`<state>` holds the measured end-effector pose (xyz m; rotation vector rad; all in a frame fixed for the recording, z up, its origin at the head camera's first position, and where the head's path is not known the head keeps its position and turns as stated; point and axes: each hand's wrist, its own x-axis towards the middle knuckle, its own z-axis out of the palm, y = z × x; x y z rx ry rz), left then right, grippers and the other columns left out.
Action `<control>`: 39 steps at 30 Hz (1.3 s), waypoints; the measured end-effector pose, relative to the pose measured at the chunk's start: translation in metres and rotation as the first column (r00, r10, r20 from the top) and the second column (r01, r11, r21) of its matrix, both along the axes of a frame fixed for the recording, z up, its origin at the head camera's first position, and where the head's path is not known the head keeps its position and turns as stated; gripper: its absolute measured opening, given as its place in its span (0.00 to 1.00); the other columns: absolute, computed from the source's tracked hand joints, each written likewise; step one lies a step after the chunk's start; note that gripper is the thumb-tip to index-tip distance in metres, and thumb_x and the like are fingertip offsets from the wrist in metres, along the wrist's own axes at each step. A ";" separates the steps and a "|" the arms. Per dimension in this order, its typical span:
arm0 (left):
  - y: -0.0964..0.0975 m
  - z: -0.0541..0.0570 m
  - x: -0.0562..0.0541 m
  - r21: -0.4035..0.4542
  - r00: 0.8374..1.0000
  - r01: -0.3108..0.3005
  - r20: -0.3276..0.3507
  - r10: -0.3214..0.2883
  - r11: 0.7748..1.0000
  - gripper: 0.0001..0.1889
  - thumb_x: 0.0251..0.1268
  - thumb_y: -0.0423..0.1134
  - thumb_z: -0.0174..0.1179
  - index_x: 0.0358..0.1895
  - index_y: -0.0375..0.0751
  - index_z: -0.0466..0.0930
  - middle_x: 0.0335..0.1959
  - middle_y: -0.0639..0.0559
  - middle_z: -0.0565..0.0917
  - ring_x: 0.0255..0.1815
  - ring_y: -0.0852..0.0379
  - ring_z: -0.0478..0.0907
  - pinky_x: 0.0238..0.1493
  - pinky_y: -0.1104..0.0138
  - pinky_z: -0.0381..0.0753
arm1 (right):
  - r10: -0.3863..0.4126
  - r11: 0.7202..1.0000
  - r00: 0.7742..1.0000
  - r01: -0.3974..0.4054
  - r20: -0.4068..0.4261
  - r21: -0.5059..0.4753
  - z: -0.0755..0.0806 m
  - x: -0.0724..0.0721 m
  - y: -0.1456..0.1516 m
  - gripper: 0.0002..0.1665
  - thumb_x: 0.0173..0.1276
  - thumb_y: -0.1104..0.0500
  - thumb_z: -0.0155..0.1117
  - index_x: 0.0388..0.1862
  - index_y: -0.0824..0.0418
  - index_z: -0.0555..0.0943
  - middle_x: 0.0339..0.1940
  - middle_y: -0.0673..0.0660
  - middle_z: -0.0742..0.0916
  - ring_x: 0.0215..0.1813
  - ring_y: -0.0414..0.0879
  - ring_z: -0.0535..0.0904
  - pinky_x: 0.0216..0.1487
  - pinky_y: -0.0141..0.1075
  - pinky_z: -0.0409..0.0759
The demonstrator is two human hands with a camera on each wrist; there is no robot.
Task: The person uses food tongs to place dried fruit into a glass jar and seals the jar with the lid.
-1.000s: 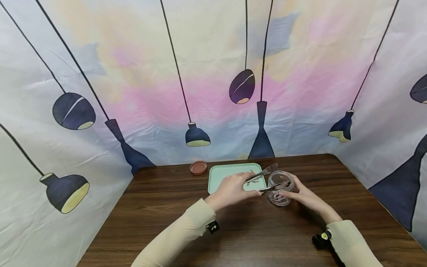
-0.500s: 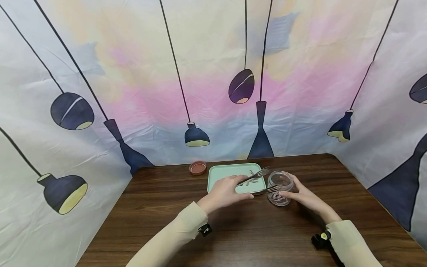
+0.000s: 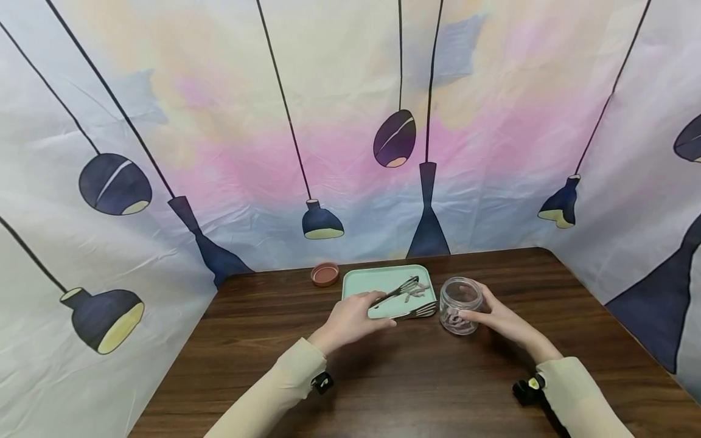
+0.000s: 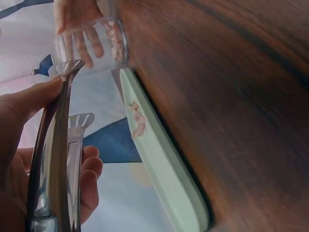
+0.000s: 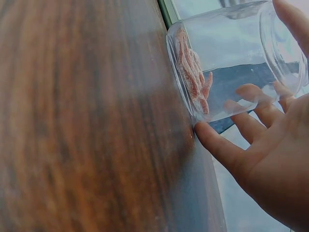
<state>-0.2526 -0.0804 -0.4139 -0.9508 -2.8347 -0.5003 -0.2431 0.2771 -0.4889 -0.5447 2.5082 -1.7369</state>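
Note:
My left hand (image 3: 350,317) holds metal food tongs (image 4: 60,140), their arms spread apart and nothing between the tips. The tongs' tips hang over the right part of a pale green tray (image 3: 361,281). On that tray lie a few thin reddish strips (image 4: 137,120), near its right end. To the right of the tray stands a clear jar (image 3: 461,298), upright and without a lid. Around its right side my right hand (image 3: 502,317) grips it, thumb in front and fingers behind. More reddish strips (image 5: 193,72) lie heaped on the jar's bottom.
A round reddish-brown lid (image 3: 325,275) lies left of the tray near the back edge of the dark wooden table (image 3: 416,377). Behind the table hangs a cloth backdrop (image 3: 350,152) printed with lamps.
The tongs have moved left with my left hand, away from above the jar's mouth to over the tray. My right hand stays at the jar.

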 end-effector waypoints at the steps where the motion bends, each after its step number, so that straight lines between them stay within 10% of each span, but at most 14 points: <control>1: -0.001 -0.001 -0.001 0.000 1.000 -0.004 0.001 0.004 1.000 0.36 0.62 0.66 0.65 0.67 0.46 0.77 0.60 0.51 0.83 0.55 0.50 0.82 0.51 0.54 0.81 | 0.003 1.000 1.000 -0.003 -0.002 -0.001 0.000 0.000 0.000 0.47 0.74 0.55 0.65 0.82 0.55 0.49 0.77 0.67 0.63 0.77 0.65 0.55 0.67 0.67 0.56; 39: 0.003 -0.041 -0.033 -0.009 0.991 -0.105 0.079 0.106 0.994 0.31 0.64 0.60 0.66 0.62 0.43 0.80 0.47 0.47 0.87 0.43 0.49 0.84 0.41 0.55 0.81 | 0.009 1.000 1.000 -0.009 -0.003 0.005 0.000 -0.001 0.001 0.48 0.74 0.54 0.65 0.83 0.55 0.48 0.78 0.67 0.62 0.77 0.66 0.55 0.67 0.66 0.58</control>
